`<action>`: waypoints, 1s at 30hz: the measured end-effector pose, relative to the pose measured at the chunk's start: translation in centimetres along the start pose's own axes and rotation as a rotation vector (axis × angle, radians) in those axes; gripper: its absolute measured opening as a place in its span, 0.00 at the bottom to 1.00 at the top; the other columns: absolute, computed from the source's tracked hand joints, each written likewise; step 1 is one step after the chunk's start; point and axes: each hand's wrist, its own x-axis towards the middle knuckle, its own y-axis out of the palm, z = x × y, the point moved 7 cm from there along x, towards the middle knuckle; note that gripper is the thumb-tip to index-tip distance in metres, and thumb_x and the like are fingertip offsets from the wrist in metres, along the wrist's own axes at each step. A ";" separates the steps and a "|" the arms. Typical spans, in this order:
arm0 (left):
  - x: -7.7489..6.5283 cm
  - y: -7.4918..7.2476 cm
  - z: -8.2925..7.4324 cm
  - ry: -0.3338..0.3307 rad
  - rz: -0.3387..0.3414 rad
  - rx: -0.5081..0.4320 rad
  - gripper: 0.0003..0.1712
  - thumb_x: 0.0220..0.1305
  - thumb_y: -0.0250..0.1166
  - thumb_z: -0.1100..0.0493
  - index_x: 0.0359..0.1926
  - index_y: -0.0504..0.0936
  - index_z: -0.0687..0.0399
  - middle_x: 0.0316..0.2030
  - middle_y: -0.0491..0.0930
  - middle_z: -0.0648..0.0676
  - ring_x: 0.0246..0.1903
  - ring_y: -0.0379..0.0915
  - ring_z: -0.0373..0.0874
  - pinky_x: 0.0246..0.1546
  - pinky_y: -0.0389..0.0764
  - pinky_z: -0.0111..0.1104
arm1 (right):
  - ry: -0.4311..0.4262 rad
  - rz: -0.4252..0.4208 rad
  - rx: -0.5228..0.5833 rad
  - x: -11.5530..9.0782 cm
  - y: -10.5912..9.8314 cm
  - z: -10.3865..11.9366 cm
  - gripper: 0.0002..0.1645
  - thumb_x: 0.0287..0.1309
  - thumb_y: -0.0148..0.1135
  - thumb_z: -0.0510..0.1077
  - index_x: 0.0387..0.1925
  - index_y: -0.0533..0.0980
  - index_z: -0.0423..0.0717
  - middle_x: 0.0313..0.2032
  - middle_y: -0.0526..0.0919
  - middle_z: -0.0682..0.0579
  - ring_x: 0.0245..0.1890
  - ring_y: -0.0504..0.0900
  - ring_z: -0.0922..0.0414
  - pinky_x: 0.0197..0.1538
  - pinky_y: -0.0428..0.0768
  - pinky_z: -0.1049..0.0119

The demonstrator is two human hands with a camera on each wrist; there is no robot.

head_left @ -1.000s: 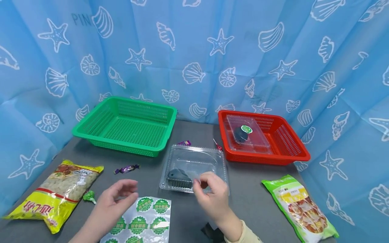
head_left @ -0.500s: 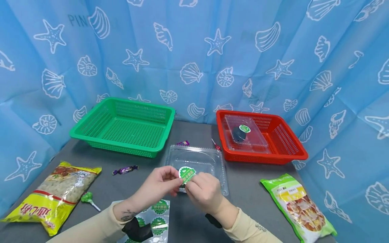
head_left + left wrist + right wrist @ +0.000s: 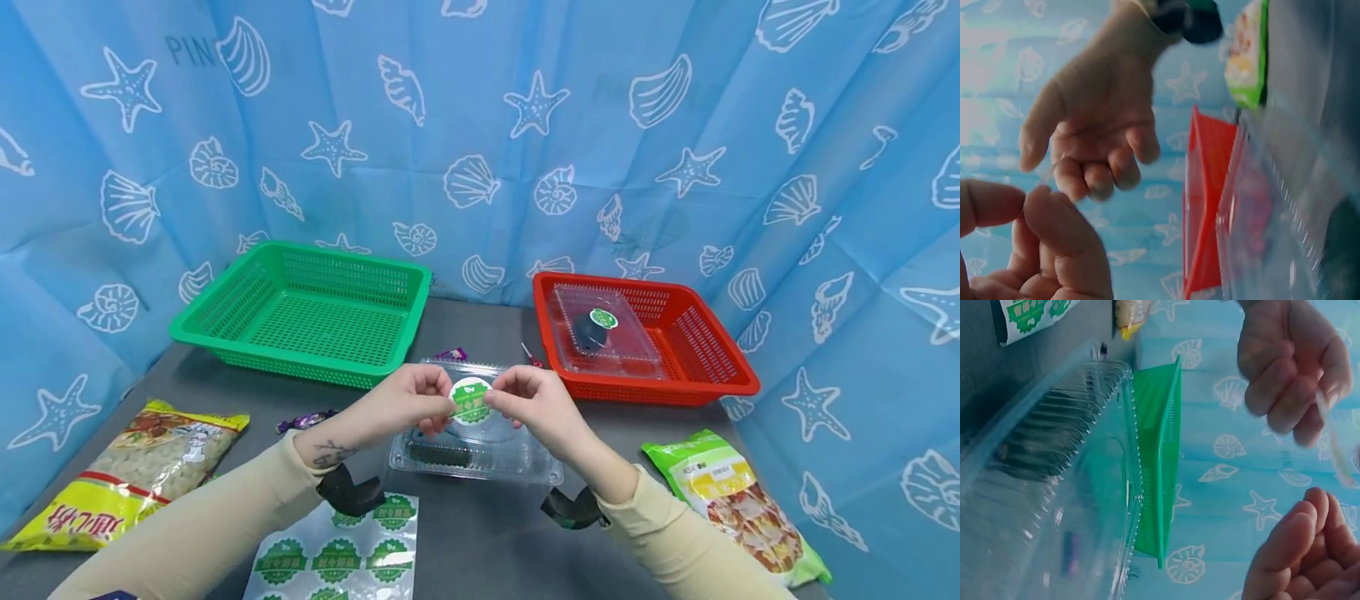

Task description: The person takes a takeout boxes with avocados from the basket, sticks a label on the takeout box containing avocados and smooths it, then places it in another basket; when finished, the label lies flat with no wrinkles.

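In the head view a round white and green sticker (image 3: 470, 402) is held up over a clear plastic clamshell box (image 3: 525, 460). My left hand (image 3: 411, 402) pinches the sticker's left edge between thumb and fingers. At its right edge, my right hand (image 3: 546, 410) has its thumb overlapping the sticker. Both wrist views show that thumb and the fingers spread apart around the sticker's free side, with a gap between them. A dark object (image 3: 438, 452) lies inside the box at front left. Below my left forearm lies a sheet of similar green stickers (image 3: 337, 560).
A green basket (image 3: 300, 362) stands at back left. The red basket (image 3: 645, 387) at back right holds another clear box with a sticker on it. A yellow food bag (image 3: 112, 483) lies left, a green one (image 3: 750, 508) right. Wrapped candies (image 3: 306, 421) lie near the green basket.
The right hand first had the sticker alone, over the box. The left hand came in from above the sticker sheet and took its left edge. Both hands have risen slightly, farther over the box.
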 end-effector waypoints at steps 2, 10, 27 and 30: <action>0.6 -0.1 -0.7 -0.017 0.006 0.039 0.06 0.53 0.57 0.64 0.26 0.68 0.62 0.21 0.73 0.56 0.18 0.68 0.43 0.21 0.75 0.33 | 0.086 0.042 -0.013 0.4 -0.1 0.6 0.06 0.49 0.60 0.37 0.27 0.75 0.36 0.22 0.75 0.48 0.20 0.70 0.52 0.23 0.73 0.65; 4.7 -1.2 1.5 -0.058 -0.069 0.355 0.11 0.49 0.62 0.59 0.20 0.70 0.59 0.11 0.67 0.51 0.11 0.59 0.39 0.14 0.65 0.28 | 0.263 0.076 -0.201 3.3 -0.2 -3.6 0.11 0.46 0.63 0.42 0.17 0.73 0.41 0.17 0.76 0.48 0.20 0.76 0.52 0.23 0.76 0.63; 8.3 0.6 3.9 -0.176 0.077 0.804 0.20 0.44 0.62 0.64 0.06 0.62 0.51 0.04 0.60 0.46 0.06 0.57 0.37 0.08 0.61 0.26 | 0.359 0.268 -0.704 4.9 1.2 -6.4 0.17 0.41 0.64 0.46 0.10 0.67 0.47 0.09 0.67 0.54 0.11 0.68 0.60 0.15 0.65 0.70; 8.6 0.8 4.0 -0.144 0.067 0.875 0.19 0.43 0.62 0.64 0.07 0.62 0.50 0.05 0.59 0.45 0.06 0.57 0.37 0.08 0.63 0.26 | 0.337 0.281 -0.767 5.0 1.5 -6.3 0.18 0.40 0.64 0.45 0.08 0.66 0.48 0.08 0.64 0.55 0.10 0.64 0.60 0.14 0.62 0.70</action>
